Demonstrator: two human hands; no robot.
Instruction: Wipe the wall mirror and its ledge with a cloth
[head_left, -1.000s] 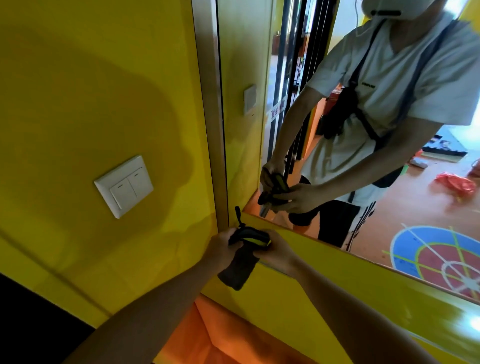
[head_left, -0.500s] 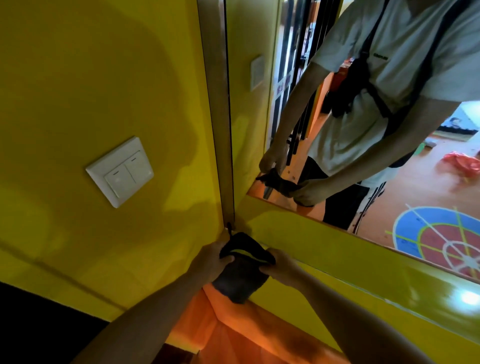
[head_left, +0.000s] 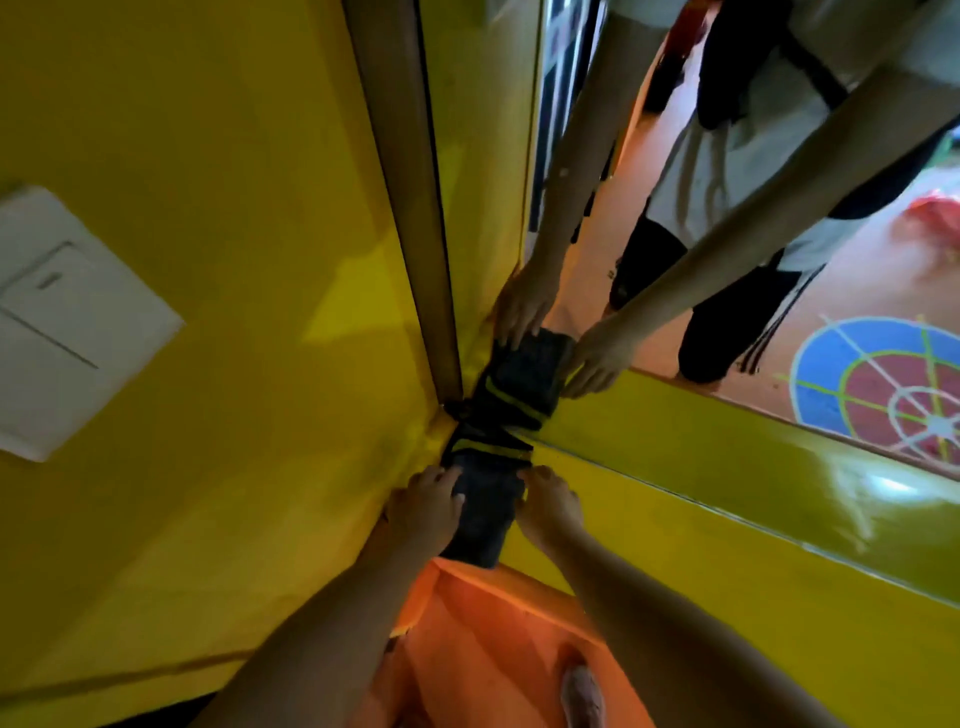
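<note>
Cloth (head_left: 485, 499), pinned to the ledge (head_left: 727, 467) corner under the flat fingers of left hand (head_left: 426, 512) and right hand (head_left: 550, 506), should be drawn toward 4 o'clock under even pressure.

Open room along the ledge (head_left: 727, 467) to the right of the cloth (head_left: 483, 514). Left is shut off by the yellow wall (head_left: 234, 208) and mirror frame (head_left: 410, 208) meeting in the corner.

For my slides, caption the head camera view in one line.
Left hand and right hand press a dark cloth over the yellow ledge at the mirror's lower left corner.
</note>
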